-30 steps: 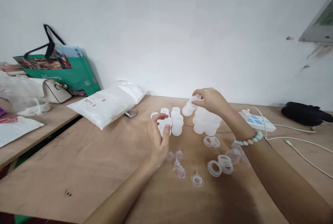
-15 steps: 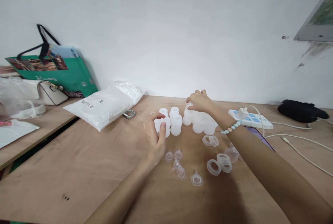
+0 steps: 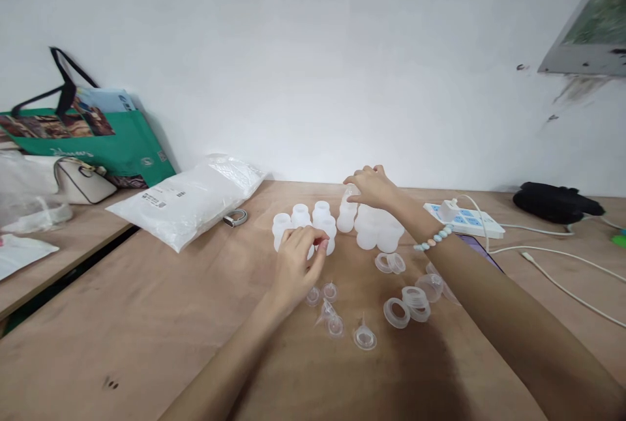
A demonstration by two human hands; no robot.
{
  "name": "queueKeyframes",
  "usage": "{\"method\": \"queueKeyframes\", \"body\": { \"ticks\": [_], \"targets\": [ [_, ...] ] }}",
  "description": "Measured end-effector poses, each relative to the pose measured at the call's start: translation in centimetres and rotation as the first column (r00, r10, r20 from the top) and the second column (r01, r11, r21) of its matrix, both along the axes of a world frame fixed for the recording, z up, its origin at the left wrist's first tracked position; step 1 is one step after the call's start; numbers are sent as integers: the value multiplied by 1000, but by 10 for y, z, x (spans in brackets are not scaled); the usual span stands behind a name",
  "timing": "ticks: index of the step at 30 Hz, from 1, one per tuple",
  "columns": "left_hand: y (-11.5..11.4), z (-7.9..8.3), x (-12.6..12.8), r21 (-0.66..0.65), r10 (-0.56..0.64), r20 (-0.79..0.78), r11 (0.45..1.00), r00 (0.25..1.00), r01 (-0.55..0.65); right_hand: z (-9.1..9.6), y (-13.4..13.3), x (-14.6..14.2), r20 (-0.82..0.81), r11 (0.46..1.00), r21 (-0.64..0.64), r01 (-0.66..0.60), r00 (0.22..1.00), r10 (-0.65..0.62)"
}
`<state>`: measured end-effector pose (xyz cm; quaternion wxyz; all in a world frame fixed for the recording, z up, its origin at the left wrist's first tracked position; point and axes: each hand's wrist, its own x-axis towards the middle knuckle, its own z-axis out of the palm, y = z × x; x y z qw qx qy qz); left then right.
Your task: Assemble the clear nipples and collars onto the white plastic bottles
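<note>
My right hand (image 3: 372, 188) has its fingers closed around a clear cone-shaped piece (image 3: 351, 193) at the mouth of a small white translucent bottle (image 3: 347, 216); the fingers partly hide it. My left hand (image 3: 299, 258) hovers in front of several similar white bottles (image 3: 282, 225), fingers bent, thumb and forefinger tips close with a small gap, and nothing visible between them. Nearer to me lie several clear thin-tipped cone pieces (image 3: 364, 337). Right of these are clear rings (image 3: 396, 313) and a clear cup-like cap (image 3: 430, 287), partly behind my right forearm.
A white plastic parcel (image 3: 190, 196) and a coiled grey strap (image 3: 236, 217) lie left of the bottles. A power strip (image 3: 469, 220) with a charger, white cables (image 3: 562, 251) and a black pouch (image 3: 557, 203) are at right. A green bag (image 3: 141, 147) leans on the wall.
My left hand has moved right, its thumb and forefinger coming closer together. My right hand stays at the same bottle top. The whole view has shifted slightly.
</note>
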<state>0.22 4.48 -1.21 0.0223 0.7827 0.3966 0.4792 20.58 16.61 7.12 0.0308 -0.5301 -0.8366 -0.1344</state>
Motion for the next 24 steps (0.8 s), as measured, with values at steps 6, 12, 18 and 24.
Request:
{"method": "queueKeyframes", "body": {
  "ticks": [6, 12, 18, 24],
  "targets": [
    [2, 4, 0, -131, -209, -256, 975, 944, 180, 11, -58, 38, -279, 972, 219, -85, 949, 146],
    [-2, 4, 1, -346, -352, -514, 920, 782, 186, -22, -116, 64, -261, 997, -36, 75, 962, -82],
    [-11, 8, 4, -513, -361, -615, 859, 701, -7, -69, -118, 56, 117, 935, -254, 247, 967, -224],
    [-14, 11, 2, -603, -384, -584, 795, 715, -65, -71, -120, 53, 110, 932, -277, 235, 971, -212]
  ]
}}
